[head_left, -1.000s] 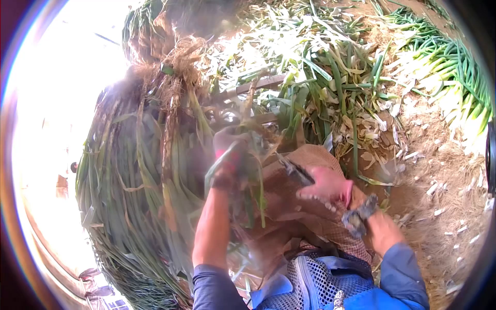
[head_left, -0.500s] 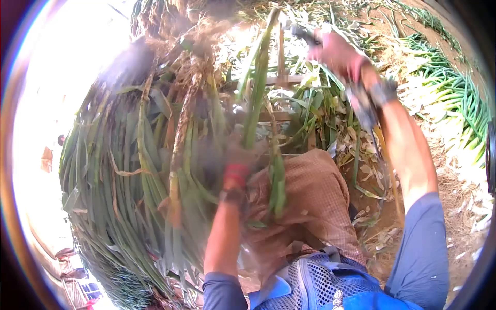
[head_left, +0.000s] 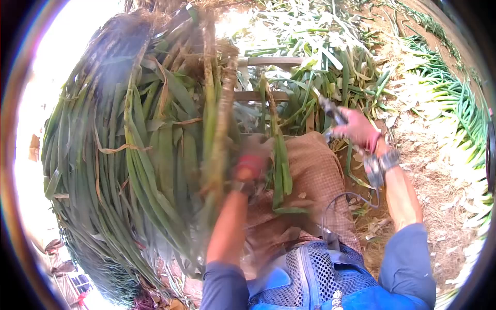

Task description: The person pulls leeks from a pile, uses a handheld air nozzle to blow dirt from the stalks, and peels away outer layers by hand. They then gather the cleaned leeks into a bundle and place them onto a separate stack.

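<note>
My right hand (head_left: 356, 126), in a reddish glove, is closed around a dark air blow gun (head_left: 330, 109) with a thin metal nozzle pointing up and left. My left hand (head_left: 254, 153), also gloved, is smeared by motion; its fingers and anything in them cannot be made out. It is just right of a blurred long onion stalk (head_left: 223, 113) at the edge of a big heap of long green onions (head_left: 155, 170), roots upward. Close by the left hand, a limp green onion (head_left: 280, 160) hangs over my brown-trousered knee (head_left: 310, 170).
Wooden slats (head_left: 274, 61) stand ahead, with stripped leaves (head_left: 330, 67) piled around them. A row of green onions (head_left: 454, 103) lies along the ground at right. A thin hose (head_left: 356, 195) loops below my right wrist. Straw and peelings (head_left: 429, 170) cover the ground.
My right hand has come down and nearer with the air blow gun. The upright green stalk above my left hand no longer shows there. The left hand is a little higher and further right.
</note>
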A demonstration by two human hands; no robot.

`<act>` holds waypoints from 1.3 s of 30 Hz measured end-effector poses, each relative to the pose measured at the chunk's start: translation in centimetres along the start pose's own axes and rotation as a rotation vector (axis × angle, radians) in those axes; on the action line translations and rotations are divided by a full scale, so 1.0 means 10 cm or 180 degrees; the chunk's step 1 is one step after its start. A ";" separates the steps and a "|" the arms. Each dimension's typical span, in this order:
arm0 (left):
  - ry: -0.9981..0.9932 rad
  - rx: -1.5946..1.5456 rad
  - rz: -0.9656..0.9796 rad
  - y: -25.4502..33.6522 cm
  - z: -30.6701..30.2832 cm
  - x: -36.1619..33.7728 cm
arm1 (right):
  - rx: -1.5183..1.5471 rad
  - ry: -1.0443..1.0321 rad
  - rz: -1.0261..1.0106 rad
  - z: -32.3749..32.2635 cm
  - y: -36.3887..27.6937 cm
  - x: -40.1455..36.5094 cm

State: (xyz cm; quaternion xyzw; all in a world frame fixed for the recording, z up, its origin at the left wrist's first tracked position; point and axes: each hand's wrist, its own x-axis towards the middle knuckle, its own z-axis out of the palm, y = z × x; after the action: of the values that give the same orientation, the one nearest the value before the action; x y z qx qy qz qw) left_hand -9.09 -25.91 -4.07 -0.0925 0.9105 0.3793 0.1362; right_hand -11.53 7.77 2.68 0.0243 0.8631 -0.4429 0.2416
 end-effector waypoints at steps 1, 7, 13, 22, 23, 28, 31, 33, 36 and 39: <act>-0.0005 -0.0012 -0.0012 -0.02 0.10 0.02 | -0.0103 -0.0117 0.0005 0.10 -0.11 -0.23; -0.0320 -0.0482 -0.0125 -0.25 0.58 0.16 | -0.2012 -0.0480 -0.0393 0.53 -0.08 -0.68; -0.0173 -0.0601 -0.0324 -0.07 0.46 0.12 | -0.2027 -0.0780 -0.0378 0.55 -0.27 -0.66; -0.0032 -0.0144 -0.0075 -0.12 0.56 0.26 | -0.2284 -0.0917 -0.0148 0.68 -0.47 -0.24; -0.0060 0.0011 -0.0052 -0.17 0.60 0.30 | -0.2326 -0.0822 -0.0136 0.69 -0.48 -0.17; 0.0092 0.0126 -0.0086 -0.25 0.72 0.39 | -0.2277 -0.0476 -0.0242 0.71 -0.51 0.20; 0.0130 0.0217 -0.0117 -0.22 0.74 0.40 | -0.2166 -0.0582 -0.0056 0.71 -0.64 0.27; 0.0198 0.0364 -0.0093 -0.21 0.73 0.44 | -0.2173 -0.0500 -0.0106 0.77 -0.58 0.28; 0.0005 0.0080 -0.0255 -0.22 0.67 0.45 | -0.2200 -0.0502 -0.0140 0.78 -0.59 0.25; -0.0168 -0.0304 -0.0356 -0.03 0.49 0.30 | -0.2194 -0.0510 -0.0127 0.80 -0.52 0.22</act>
State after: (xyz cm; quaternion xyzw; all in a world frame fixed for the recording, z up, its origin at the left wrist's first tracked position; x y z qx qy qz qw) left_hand -11.02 -22.85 -8.55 -0.1397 0.8808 0.4165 0.1766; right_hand -11.63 -1.94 1.67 -0.1104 0.9404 -0.1308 0.2938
